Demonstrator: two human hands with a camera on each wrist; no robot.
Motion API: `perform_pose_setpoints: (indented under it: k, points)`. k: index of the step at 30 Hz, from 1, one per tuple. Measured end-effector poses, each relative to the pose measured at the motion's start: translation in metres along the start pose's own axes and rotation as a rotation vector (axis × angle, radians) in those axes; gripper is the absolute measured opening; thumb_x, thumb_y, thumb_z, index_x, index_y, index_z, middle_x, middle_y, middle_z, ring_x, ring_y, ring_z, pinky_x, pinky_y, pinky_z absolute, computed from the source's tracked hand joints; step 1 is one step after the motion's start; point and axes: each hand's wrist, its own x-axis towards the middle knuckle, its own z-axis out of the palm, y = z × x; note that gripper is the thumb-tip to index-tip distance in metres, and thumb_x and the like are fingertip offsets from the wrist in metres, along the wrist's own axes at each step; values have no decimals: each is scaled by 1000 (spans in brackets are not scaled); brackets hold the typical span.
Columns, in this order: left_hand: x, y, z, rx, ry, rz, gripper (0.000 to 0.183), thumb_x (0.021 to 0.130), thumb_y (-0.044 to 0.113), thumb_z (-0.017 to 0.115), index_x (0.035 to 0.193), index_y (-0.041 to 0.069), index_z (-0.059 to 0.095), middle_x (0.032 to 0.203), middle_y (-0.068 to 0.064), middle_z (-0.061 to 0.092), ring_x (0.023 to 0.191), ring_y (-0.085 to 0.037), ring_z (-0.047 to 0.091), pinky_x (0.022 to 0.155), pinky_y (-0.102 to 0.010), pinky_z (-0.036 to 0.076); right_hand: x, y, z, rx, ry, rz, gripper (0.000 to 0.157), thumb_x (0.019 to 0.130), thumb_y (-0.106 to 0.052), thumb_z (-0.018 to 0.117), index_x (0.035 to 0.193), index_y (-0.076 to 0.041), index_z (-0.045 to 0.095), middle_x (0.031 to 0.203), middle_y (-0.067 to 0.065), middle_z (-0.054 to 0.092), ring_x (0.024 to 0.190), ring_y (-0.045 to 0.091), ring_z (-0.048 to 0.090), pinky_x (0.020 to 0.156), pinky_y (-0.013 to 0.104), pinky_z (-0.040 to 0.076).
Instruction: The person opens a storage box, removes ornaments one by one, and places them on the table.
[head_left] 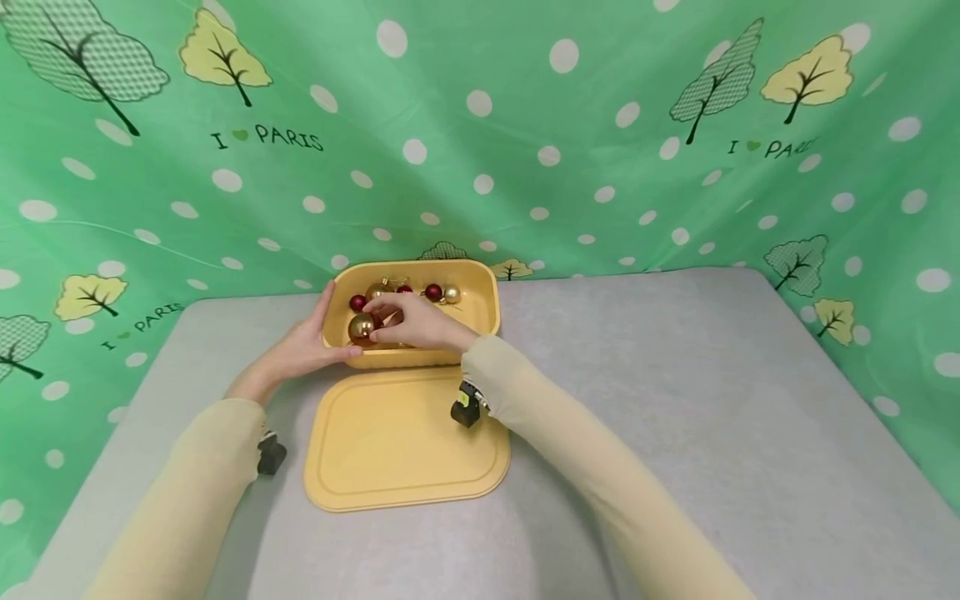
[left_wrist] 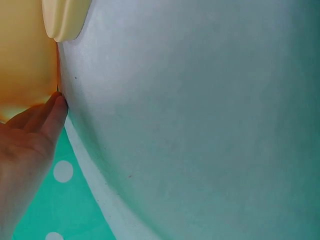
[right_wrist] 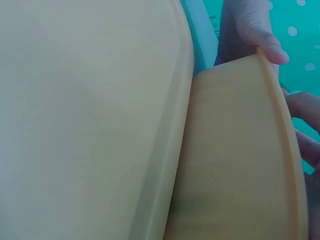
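Note:
Near the back of the table stands a yellow plastic box point(head_left: 487, 312) with shiny red and gold Christmas baubles in it. My left hand point(head_left: 300, 346) holds the box at its left end, fingers along the outer wall and thumb at the near rim; in the right wrist view that thumb point(right_wrist: 272, 47) hooks over the corner. Reaching in over the near rim, my right hand point(head_left: 420, 323) pinches a large gold bauble point(head_left: 362, 331) between thumb and fingers. Behind it lie a second gold bauble point(head_left: 377, 290) and a small red bauble point(head_left: 357, 303).
Flat on the grey table point(head_left: 675, 417), right in front of the box, lies its yellow lid point(head_left: 405, 442). Farther right inside the box are another red bauble point(head_left: 433, 292) and a pale gold one point(head_left: 452, 293). A green dotted curtain point(head_left: 525, 167) hangs close behind.

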Motion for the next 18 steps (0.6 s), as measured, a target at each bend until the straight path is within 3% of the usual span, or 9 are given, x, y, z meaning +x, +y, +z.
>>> perform_pose_setpoints:
  k: [18]
  points:
    - [-1, 2, 0, -11, -6, -17, 123, 79, 29, 79, 152, 10, -19, 153, -35, 3, 133, -57, 21, 108, -62, 19, -42, 5, -27, 52, 78, -5, 42, 92, -16, 66, 133, -9, 58, 117, 7, 62, 105, 18, 59, 78, 24, 52]
